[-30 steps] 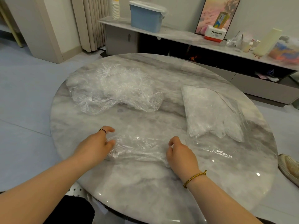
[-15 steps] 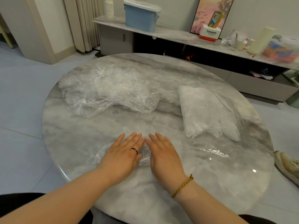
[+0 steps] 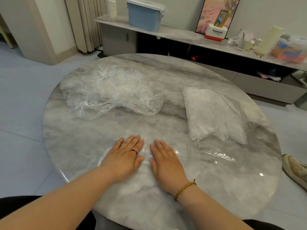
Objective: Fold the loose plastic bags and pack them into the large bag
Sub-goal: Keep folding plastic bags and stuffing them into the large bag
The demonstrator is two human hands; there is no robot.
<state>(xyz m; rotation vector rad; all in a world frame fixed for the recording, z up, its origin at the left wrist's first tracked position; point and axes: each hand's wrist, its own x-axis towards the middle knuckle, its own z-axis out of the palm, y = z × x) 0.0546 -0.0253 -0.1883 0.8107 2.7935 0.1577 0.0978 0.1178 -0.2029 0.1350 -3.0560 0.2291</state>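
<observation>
**Head view.** 2 bare hands are lying palms down, side by side, on a thin clear plastic bag that is spread flat near the front of a round grey marble-patterned table. The left hand, wearing a dark ring, and the right hand, wearing a braided yellow bracelet, are pressing the film with straight, slightly spread fingers. Neither hand is curling round anything. Crinkled film is showing in the gap between the 2 hands and beyond the left hand's outer edge. A heap of crumpled clear loose plastic bags is lying at the table's far left, well apart from the hands. A large clear plastic bag, holding whitish film, is lying at the far right, with flat glossy film just in front of it. A blue lidded plastic bin is standing on a long pale shelf behind the table.
</observation>
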